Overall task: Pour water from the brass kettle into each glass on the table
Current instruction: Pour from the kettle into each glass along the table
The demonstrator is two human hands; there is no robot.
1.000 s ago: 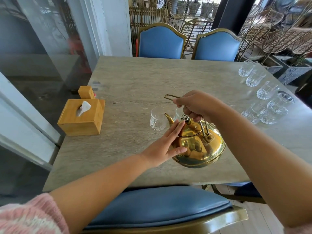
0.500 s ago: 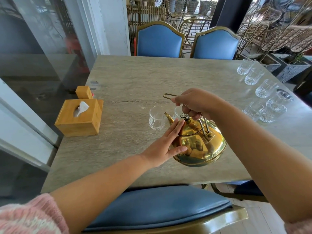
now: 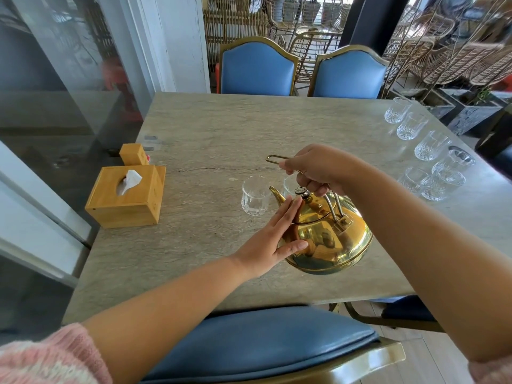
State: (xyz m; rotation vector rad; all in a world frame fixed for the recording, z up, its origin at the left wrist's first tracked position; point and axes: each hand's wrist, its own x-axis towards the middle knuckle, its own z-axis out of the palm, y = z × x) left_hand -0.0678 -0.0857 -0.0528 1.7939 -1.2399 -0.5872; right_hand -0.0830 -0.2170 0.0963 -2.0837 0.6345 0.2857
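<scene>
The right hand (image 3: 313,169) is closed around the thin handle (image 3: 273,157) of the kettle (image 3: 329,239). It holds the kettle up over the worktop (image 3: 210,134), tipped so the spout (image 3: 275,193) points away from the person and a bit down.

The left hand (image 3: 273,238) is flat and spread open. Its fingers (image 3: 288,210) press on the side of the kettle near the lid, and the thumb rests lower on the shiny belly. The lid knob (image 3: 301,191) sits just under the right hand.

Two glasses stand right past the spout. One glass (image 3: 255,195) is just to the left of the spout tip. The other glass (image 3: 289,185) is partly hidden behind the spout and the right hand. I cannot tell if water is coming out.

More glasses (image 3: 430,145) stand in a line along the right edge of the worktop, well apart from the kettle.

A wooden tissue box (image 3: 126,199) sits near the left edge, with a small wooden block (image 3: 133,154) just behind it. Two blue chairs (image 3: 302,70) stand at the far side.
</scene>
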